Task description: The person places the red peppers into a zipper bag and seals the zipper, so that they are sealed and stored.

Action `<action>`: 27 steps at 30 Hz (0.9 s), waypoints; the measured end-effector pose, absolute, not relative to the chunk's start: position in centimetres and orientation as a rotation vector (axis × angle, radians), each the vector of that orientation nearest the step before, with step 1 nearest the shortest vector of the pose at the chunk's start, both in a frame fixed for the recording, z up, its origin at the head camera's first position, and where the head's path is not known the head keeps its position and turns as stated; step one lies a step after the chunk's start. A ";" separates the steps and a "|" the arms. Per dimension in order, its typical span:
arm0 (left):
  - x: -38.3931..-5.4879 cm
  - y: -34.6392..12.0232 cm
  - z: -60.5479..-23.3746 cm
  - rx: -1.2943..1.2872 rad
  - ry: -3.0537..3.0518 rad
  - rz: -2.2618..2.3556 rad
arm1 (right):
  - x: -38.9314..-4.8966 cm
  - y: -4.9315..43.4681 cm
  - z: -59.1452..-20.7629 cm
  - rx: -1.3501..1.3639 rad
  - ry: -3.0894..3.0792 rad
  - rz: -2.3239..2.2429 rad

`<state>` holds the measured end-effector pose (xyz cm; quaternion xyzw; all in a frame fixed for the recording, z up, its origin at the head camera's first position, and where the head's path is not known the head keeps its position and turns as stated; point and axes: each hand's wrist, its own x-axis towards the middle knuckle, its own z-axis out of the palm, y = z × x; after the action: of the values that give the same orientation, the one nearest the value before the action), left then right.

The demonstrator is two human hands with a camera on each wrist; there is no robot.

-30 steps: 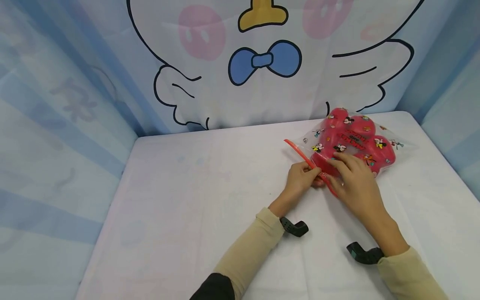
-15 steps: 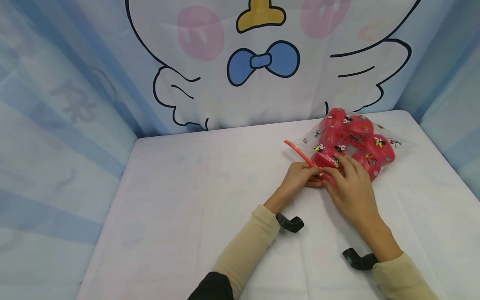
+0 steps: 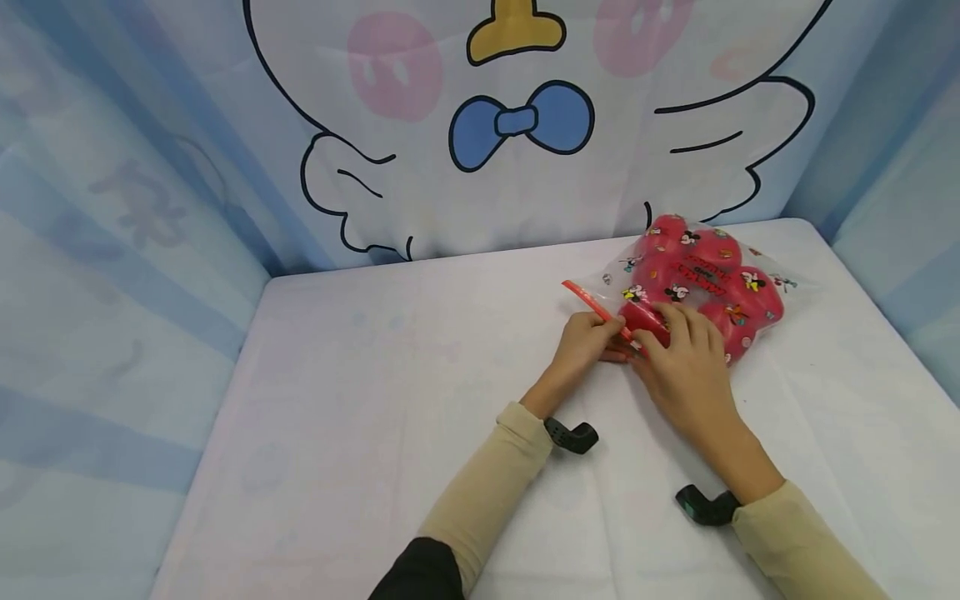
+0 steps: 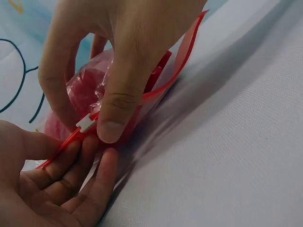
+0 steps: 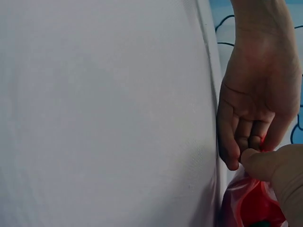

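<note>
A clear zip bag (image 3: 701, 283) with cartoon prints and a red zip strip (image 3: 588, 300) lies at the table's far right. Red rounded things show through its plastic; their kind is unclear. My left hand (image 3: 581, 346) pinches the strip between thumb and fingers, left of a small white slider (image 4: 86, 123). From above, my right hand (image 3: 690, 375) grips the strip at the slider, its thumb in front and fingers behind. Both hands' fingertips nearly meet in the left wrist view. The right wrist view shows the left palm (image 5: 260, 80) and the bag's red contents (image 5: 258, 205).
A white cloth covers the table (image 3: 375, 400). A printed curtain (image 3: 525, 200) with a blue bow hangs along the back edge, and blue curtains stand at both sides. Black wrist cameras (image 3: 572, 435) sit on both wrists.
My right hand has slid up and left along the zip strip, closer to the left hand, and now covers the strip's right end. The left hand has shifted slightly left. The bag stays nearly in place.
</note>
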<state>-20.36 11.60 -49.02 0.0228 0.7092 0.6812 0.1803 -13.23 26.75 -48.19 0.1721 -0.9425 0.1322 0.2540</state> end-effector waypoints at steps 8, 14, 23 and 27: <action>-20.7 11.7 -49.2 0.045 2.010 1.959 | -14.4 26.3 -48.3 0.477 -2.557 0.312; -20.7 11.7 -49.1 0.028 2.202 1.939 | -14.7 26.2 -48.2 0.452 -2.564 0.349; -21.0 11.9 -49.3 0.016 2.257 1.985 | -15.7 25.7 -48.3 0.471 -2.551 0.435; -20.9 12.2 -49.5 -0.009 2.246 2.016 | -15.7 25.8 -48.4 0.478 -2.552 0.436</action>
<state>-20.89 12.21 -49.50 -0.0028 0.7427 0.6667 0.0618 -15.71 25.80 -48.40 0.1759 -0.9381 0.1603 0.2519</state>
